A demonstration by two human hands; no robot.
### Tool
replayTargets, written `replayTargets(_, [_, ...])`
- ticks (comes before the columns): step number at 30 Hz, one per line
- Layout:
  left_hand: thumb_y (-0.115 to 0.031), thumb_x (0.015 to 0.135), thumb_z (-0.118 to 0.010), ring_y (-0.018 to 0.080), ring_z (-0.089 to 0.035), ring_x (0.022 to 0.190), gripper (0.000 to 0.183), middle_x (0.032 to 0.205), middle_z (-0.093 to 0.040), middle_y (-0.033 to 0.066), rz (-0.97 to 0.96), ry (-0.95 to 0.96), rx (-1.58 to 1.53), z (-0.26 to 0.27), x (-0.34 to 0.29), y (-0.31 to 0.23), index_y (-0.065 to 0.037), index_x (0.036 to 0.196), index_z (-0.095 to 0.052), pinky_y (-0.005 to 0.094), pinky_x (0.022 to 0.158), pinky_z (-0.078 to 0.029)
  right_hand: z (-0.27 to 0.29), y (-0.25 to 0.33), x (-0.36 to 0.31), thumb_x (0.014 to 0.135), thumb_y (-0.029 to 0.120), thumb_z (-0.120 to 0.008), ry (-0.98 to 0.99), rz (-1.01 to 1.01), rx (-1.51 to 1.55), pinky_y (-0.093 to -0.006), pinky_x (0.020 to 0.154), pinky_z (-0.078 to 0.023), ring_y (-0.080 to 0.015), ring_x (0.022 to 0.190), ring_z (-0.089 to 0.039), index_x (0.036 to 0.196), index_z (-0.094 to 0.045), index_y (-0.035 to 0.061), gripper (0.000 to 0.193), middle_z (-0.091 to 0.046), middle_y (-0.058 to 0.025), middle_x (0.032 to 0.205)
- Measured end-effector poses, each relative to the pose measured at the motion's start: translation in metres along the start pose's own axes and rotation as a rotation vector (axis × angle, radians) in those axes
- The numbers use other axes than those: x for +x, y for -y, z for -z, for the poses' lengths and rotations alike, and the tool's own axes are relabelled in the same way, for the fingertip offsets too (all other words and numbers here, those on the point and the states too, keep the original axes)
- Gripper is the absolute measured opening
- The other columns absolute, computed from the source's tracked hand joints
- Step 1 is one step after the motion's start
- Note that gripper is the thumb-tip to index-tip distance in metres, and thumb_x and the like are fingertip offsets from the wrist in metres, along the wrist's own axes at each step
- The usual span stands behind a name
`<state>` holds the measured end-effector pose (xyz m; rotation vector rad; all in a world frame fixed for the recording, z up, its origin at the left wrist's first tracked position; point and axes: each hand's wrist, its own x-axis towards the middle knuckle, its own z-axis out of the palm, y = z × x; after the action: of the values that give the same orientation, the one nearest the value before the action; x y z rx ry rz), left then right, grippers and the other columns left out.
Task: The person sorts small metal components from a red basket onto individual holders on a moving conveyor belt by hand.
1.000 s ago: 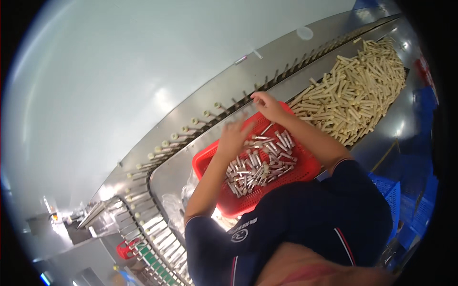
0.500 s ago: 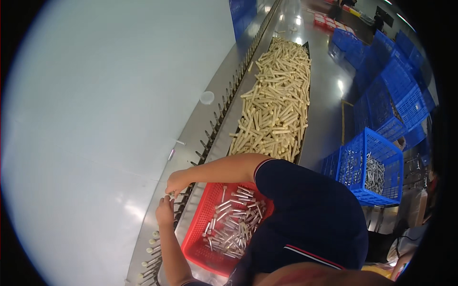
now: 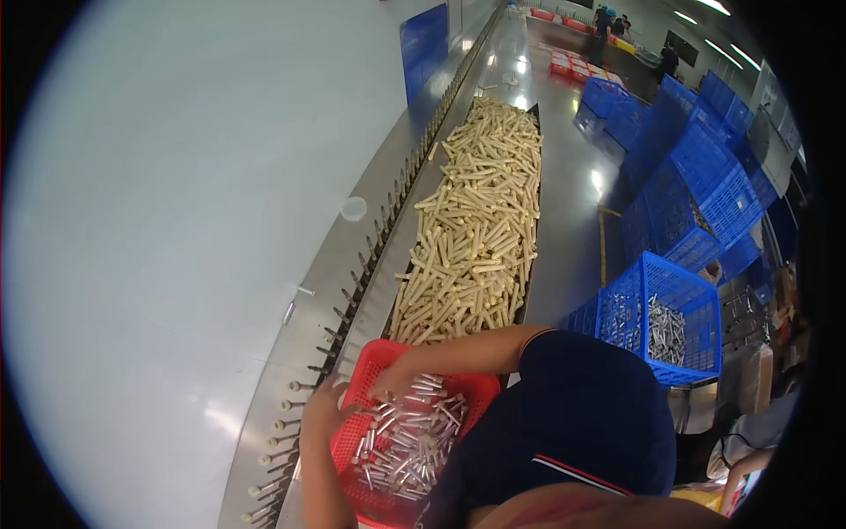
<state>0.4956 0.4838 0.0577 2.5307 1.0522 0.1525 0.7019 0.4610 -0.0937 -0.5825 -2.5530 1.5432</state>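
My left hand (image 3: 324,410) is at the near-left rim of a red plastic basket (image 3: 363,370), its fingers apart and nothing visible in them. My right hand (image 3: 397,377) reaches into the basket's far end, above loose silver metal tubes with pale round heads (image 3: 410,445). Its fingers are blurred, so I cannot tell whether they hold a tube. Left of the basket runs a row of upright metal pegs (image 3: 345,295). The nearer pegs carry pieces with pale round heads (image 3: 275,441); those farther along are bare.
Beyond the basket lies a long heap of tan cylindrical sticks (image 3: 471,229). A blue crate (image 3: 705,317) of metal pieces stands to the right, with more blue crates (image 3: 723,176) behind. A pale round lid (image 3: 353,209) and a small tube (image 3: 289,312) lie left of the pegs.
Both hands have left the pegs; the right is now inside the red basket, and the left is by its rim. More headed pieces stand on the pegs in view. The view has shifted.
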Motion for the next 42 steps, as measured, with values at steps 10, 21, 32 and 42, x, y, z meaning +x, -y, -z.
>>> replayTargets(10, [-0.027,0.080,-0.064,0.0317,-0.062,0.092,0.047,0.096,-0.063,0.0116,0.213,-0.047,0.346,-0.062,0.028,0.130,-0.015,0.123,-0.049,0.0484,0.079,-0.046,0.095,-0.050,0.098,0.079,0.023,-0.065,-0.926,0.167,-0.401,-0.0438,0.086,-0.044,-0.0351,0.102,-0.055,0.113,-0.057,0.0062,0.039,-0.059,-0.0164,0.108])
replayTargets(21, [-0.045,0.079,-0.066,0.0300,-0.064,0.084,0.045,0.094,-0.065,0.0108,0.460,-0.058,0.172,-0.050,-0.003,0.200,-0.012,0.107,-0.054,0.0413,0.069,-0.051,0.125,-0.072,0.170,0.077,0.035,-0.071,-0.462,0.010,-0.271,-0.0414,0.081,-0.045,-0.0324,0.095,-0.057,0.122,-0.050,0.0093,0.056,-0.061,-0.0155,0.101])
replayTargets(32, [-0.039,0.086,-0.059,0.0297,-0.065,0.081,0.034,0.089,-0.065,0.0110,0.381,-0.130,0.178,-0.075,0.056,0.192,-0.013,0.106,-0.054,0.0412,0.067,-0.051,0.170,-0.096,0.166,0.085,0.043,-0.057,-0.155,-0.109,-0.950,-0.0477,0.059,-0.048,-0.0365,0.068,-0.062,0.092,-0.060,0.0087,0.035,-0.063,-0.0149,0.077])
replayTargets(42, [-0.029,0.079,-0.063,0.0294,-0.065,0.081,0.027,0.086,-0.065,0.0099,0.110,-0.016,0.020,0.035,0.027,0.137,-0.013,0.100,-0.057,0.0441,0.067,-0.051,0.138,0.008,0.097,0.081,0.029,-0.065,-0.348,-0.121,-0.241,-0.0393,0.062,-0.048,-0.0265,0.066,-0.061,0.081,-0.061,0.0056,0.023,-0.061,-0.0110,0.070])
